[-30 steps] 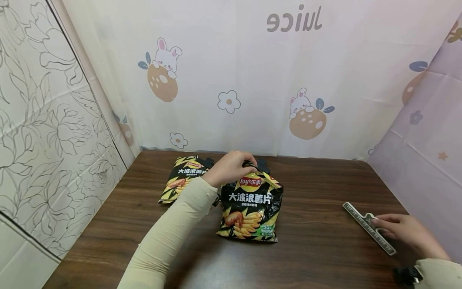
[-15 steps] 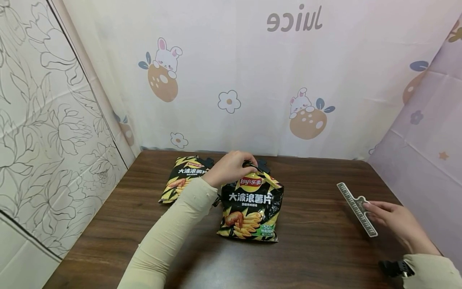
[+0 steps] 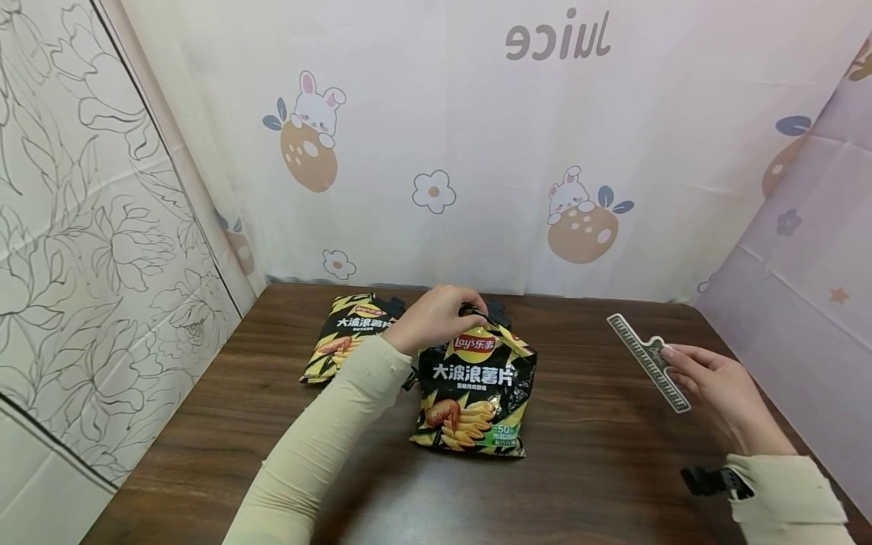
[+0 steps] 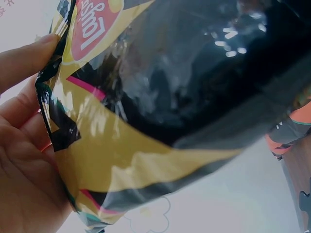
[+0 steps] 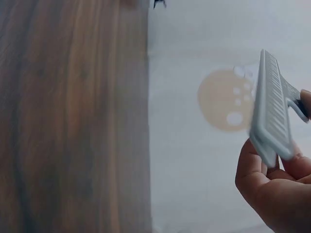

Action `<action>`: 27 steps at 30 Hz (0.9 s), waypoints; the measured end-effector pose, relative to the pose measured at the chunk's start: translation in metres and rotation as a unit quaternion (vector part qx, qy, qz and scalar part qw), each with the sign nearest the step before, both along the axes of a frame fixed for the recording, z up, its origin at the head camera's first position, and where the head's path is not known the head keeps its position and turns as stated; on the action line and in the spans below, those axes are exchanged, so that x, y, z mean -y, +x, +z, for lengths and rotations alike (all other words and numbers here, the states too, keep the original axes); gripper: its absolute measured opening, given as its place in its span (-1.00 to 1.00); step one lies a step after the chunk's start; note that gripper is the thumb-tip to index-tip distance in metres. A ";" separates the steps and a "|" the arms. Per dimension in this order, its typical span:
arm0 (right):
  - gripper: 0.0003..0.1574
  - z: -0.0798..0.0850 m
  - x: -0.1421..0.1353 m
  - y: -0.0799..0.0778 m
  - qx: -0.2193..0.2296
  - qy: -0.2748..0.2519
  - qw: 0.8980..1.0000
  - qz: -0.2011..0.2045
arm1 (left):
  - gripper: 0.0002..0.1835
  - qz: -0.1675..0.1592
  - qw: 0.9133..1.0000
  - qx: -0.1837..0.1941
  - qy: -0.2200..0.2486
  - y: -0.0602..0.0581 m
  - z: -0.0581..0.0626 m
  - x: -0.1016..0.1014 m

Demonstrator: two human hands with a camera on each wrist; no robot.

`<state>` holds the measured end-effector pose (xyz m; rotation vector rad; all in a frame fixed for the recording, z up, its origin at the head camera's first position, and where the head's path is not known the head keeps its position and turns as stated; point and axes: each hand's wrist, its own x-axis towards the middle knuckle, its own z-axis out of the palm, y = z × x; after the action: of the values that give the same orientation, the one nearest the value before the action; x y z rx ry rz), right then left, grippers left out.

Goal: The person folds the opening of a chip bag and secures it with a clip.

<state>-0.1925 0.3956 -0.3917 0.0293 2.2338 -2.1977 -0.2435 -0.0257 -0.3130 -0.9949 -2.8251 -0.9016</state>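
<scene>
My left hand (image 3: 439,316) grips the folded top edge of a black and yellow Lay's potato chip bag (image 3: 473,393), which stands upright near the middle of the table. In the left wrist view the thumb and fingers pinch the crumpled edge of the chip bag (image 4: 146,107) from both sides. Off to the right, my right hand (image 3: 711,382) holds a long bag clip (image 3: 646,357) by its handles, thumb on top. Stripes like piano keys run along the clip (image 5: 273,104) in the right wrist view, and its far bar end points back left in the head view.
Another Lay's bag (image 3: 341,344) lies behind my left forearm at the back left. Dark notched pieces show behind the bags, one dark piece (image 3: 499,312) just past my left fingers. A printed curtain (image 3: 477,250) borders the back of the brown table (image 3: 579,469).
My right hand has carried the bag clip up and leftward, away from the table's right side. The left hand and the chip bag have stayed in place.
</scene>
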 end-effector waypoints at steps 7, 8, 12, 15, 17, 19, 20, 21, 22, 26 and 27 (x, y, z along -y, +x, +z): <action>-0.86 0.019 0.022 -0.004 -0.026 0.074 0.997 0.014 | -0.81 -0.007 1.000 0.000 0.006 0.000 -0.001 0.000; -0.86 0.022 0.025 -0.005 -0.031 0.093 0.995 0.014 | -0.81 -0.008 1.000 0.001 0.007 0.001 -0.001 0.000; -0.86 0.033 0.041 -0.008 -0.063 0.125 0.990 0.018 | -0.81 -0.011 1.000 -0.002 0.009 0.000 -0.002 0.001; -0.84 0.040 0.054 -0.010 -0.082 0.155 0.984 0.020 | -0.80 -0.015 1.000 -0.003 0.010 0.000 -0.001 0.001; -0.78 0.045 0.062 -0.011 -0.091 0.184 0.979 0.019 | -0.80 -0.016 1.000 -0.005 0.010 0.001 -0.001 0.002; -0.70 0.050 0.071 -0.012 -0.093 0.212 0.973 0.018 | -0.81 -0.018 1.000 -0.007 0.010 0.001 0.000 0.002; -0.66 0.052 0.075 -0.012 -0.097 0.223 0.970 0.019 | -0.81 -0.019 1.000 -0.008 0.009 0.001 0.000 0.002; -0.63 0.054 0.079 -0.013 -0.100 0.230 0.968 0.021 | -0.81 -0.019 1.000 -0.009 0.008 0.001 0.000 0.002; -0.60 0.056 0.082 -0.014 -0.105 0.231 0.967 0.025 | -0.81 -0.020 1.000 -0.011 0.008 0.001 0.001 0.003; -0.58 0.063 0.096 -0.017 -0.118 0.227 0.966 0.040 | -0.80 -0.024 1.000 -0.015 0.005 0.001 0.002 0.003; -0.59 0.064 0.099 -0.017 -0.119 0.223 0.967 0.044 | -0.80 -0.025 1.000 -0.015 0.005 0.001 0.002 0.003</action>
<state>-0.2099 0.2964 -0.3277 -0.3393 2.7502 -1.6909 -0.2428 -0.0284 -0.3112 -1.0728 -2.7802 -0.8952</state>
